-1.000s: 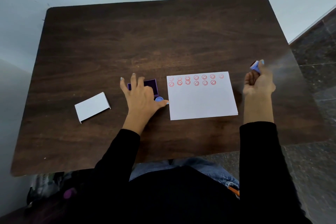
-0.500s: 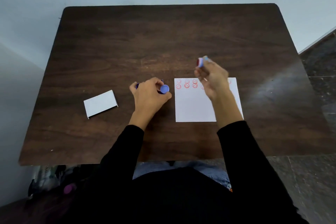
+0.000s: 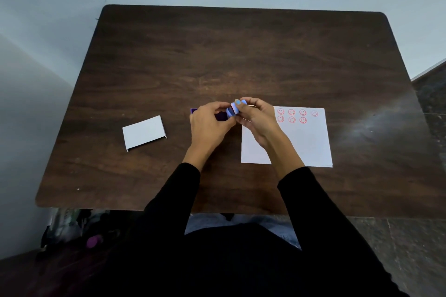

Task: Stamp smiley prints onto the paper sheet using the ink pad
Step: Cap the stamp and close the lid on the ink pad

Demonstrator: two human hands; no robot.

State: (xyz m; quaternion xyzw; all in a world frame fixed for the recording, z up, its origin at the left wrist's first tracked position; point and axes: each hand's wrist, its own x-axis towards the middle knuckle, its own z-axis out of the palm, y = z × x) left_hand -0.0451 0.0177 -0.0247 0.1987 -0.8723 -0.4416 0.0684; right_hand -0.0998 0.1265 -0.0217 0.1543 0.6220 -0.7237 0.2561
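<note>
A white paper sheet (image 3: 306, 142) lies on the dark wooden table (image 3: 241, 55), with two rows of red smiley prints (image 3: 291, 116) along its far edge. My right hand (image 3: 259, 118) holds a small blue round stamp (image 3: 239, 105) above the sheet's left side. My left hand (image 3: 210, 125) holds a blue cap (image 3: 230, 111) against the stamp's end. The purple ink pad (image 3: 220, 116) sits on the table under my left hand, mostly hidden.
A white box lid (image 3: 144, 132) lies to the left of the ink pad. The table's near edge runs just above my lap. A wall stands behind the table, and dark stone floor shows on the right.
My right hand has brought the stamp leftward from the table's right side to my left hand. My left hand picked the blue cap up from beside the ink pad and met the stamp.
</note>
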